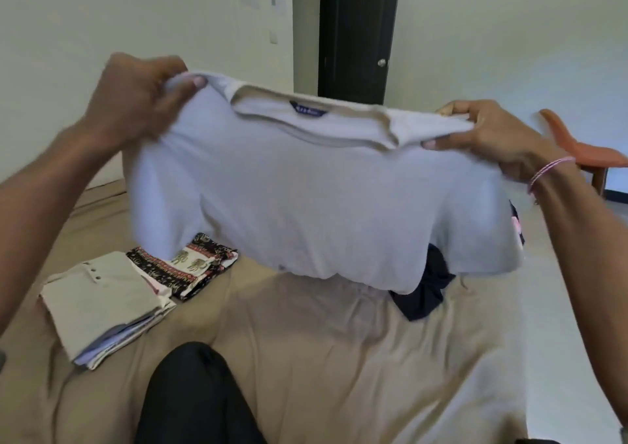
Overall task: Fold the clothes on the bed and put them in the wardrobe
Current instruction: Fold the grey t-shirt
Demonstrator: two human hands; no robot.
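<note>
From my head view, a dark door [356, 32] stands at the top centre of the frame against pale walls, and an orange chair [584, 144] sits at the right edge. The tan bed [339, 358] fills the lower half, with my knee [193, 396] in dark trousers at the bottom centre. At lower left a folded stack [102, 301] topped by a beige buttoned piece lies on the bed, touching a folded elephant-print garment [190, 267] behind it. A dark garment [428, 284] lies crumpled right of centre, partly hidden by the shirt. I hold a pale grey T-shirt [306, 199] up across the middle of the frame, above the bed, its blue neck label [308, 111] facing me. My left hand [142, 104] pinches one shoulder and my right hand [492, 138], with a pink wristband [550, 170], pinches the other, hands wide apart.
</note>
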